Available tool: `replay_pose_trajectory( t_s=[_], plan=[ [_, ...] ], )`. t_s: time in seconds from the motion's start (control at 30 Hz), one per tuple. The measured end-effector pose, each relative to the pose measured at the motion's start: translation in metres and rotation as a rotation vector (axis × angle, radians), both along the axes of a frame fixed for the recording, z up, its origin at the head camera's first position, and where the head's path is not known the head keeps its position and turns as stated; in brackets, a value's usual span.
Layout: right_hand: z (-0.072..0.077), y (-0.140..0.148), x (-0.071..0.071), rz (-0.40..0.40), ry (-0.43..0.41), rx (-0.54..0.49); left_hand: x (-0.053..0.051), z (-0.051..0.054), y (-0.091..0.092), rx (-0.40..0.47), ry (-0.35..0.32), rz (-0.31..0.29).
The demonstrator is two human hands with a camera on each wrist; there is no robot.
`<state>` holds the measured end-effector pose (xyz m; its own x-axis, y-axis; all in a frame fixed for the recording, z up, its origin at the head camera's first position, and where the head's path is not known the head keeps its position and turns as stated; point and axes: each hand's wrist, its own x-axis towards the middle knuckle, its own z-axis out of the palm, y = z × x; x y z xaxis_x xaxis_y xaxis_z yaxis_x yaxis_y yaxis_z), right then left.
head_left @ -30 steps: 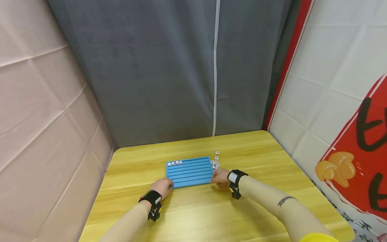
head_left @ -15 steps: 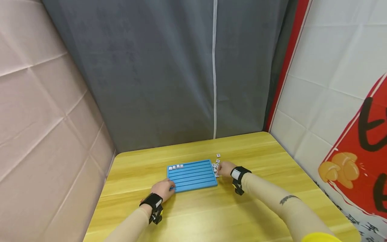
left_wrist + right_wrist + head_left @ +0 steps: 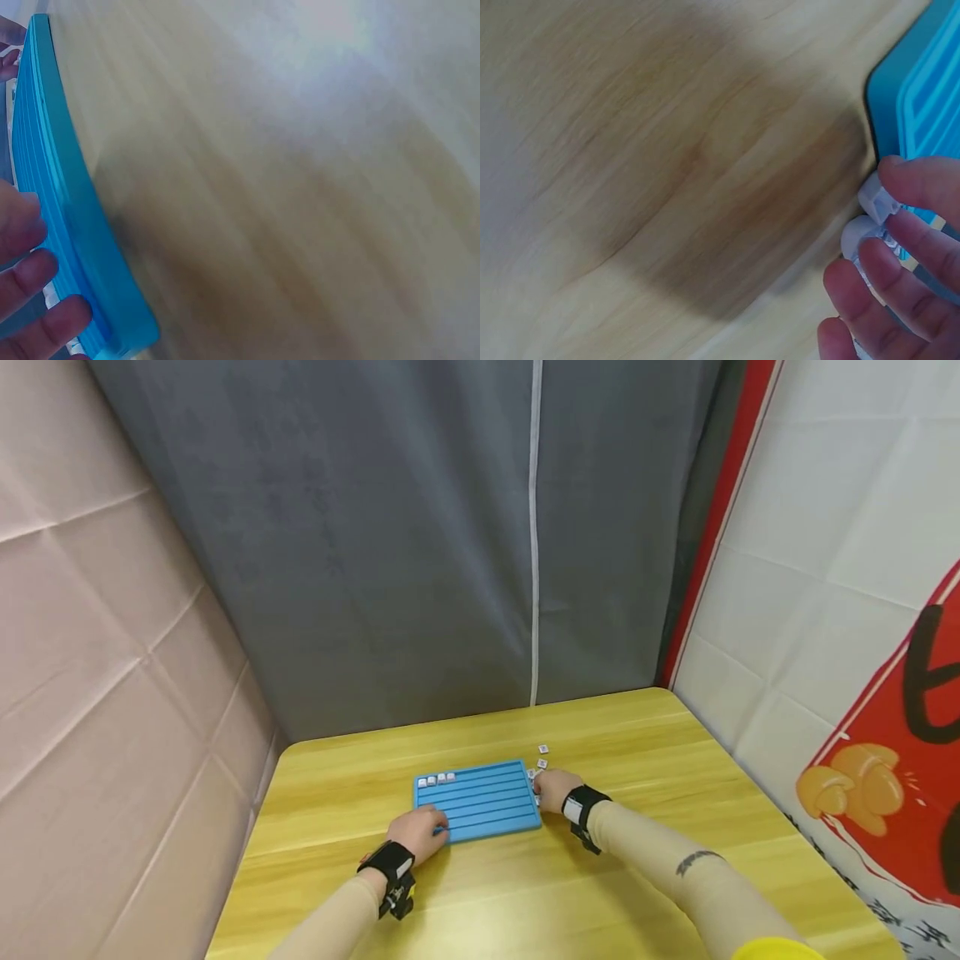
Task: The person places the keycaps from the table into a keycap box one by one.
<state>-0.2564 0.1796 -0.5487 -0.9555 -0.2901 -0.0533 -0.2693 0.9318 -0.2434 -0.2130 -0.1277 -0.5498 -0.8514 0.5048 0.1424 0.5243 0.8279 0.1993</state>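
Nearest to you are your cream sleeves (image 3: 337, 918) and black wrist straps (image 3: 388, 860), above a wood-grain table (image 3: 495, 893). Your left hand (image 3: 420, 833) lies at the near edge of the blue tray (image 3: 487, 814), left of its middle; its fingers are apart and loosely bent over the rim, gripping nothing, and whether they press on it you cannot tell. Your right hand (image 3: 557, 790) is at the tray's right edge, thumb and index finger closed on a white tile (image 3: 875, 195), the other fingers slightly bent; a second tile (image 3: 857, 236) sits just beside it. Farther off, four white tiles (image 3: 437, 779) stand in the tray's far groove, at its left end. Loose tiles (image 3: 542, 763) lie beyond your right hand. A grey curtain (image 3: 375, 568) hangs behind the table.
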Motion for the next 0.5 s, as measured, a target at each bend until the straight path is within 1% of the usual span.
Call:
replay_pose_trajectory(
  t_s=[0.13, 0.23, 0.4, 0.5],
  plan=[
    [-0.0048, 0.0031, -0.0025, 0.039, 0.03, 0.013, 0.0009, -0.0006, 0.0012, 0.02, -0.017, 0.007],
    [-0.0069, 0.0043, -0.0044, 0.05, 0.056, 0.032, -0.0003, -0.001, 0.0002, 0.02, -0.026, 0.012],
    [-0.0047, 0.0017, 0.0004, 0.067, 0.102, 0.06, -0.003, -0.004, -0.0019, 0.006, -0.026, 0.028],
    [-0.0036, -0.0002, 0.0047, 0.076, 0.099, 0.06, -0.0022, -0.0052, -0.002, 0.01, -0.035, 0.038]
  ],
)
